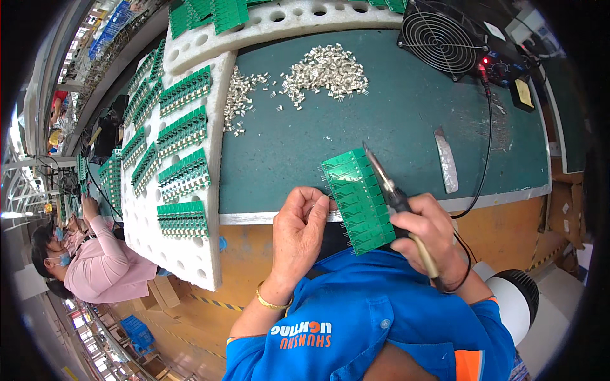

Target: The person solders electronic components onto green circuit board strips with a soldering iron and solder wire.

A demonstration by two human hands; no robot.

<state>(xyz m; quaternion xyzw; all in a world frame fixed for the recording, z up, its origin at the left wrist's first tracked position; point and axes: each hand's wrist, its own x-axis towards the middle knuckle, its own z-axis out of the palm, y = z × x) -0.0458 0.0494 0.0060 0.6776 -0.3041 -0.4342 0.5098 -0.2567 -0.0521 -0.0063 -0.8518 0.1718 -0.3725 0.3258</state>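
Note:
A green circuit board is tilted over the table's front edge, with rows of thin metal pins along its left side. My left hand is closed at that side, thumb and fingertips pinched against the board's edge; the fingertips are partly hidden. A soldering iron with a dark collar and a tan handle lies in the closed grip of my right hand. Its metal tip points up and away, along the board's upper right edge. My right thumb is close to the board's right edge.
Small silver pinned components are heaped at the back. White foam trays at left and back carry several green boards. A soldering station and fan stand back right, near a silver strip. A person in pink sits at left.

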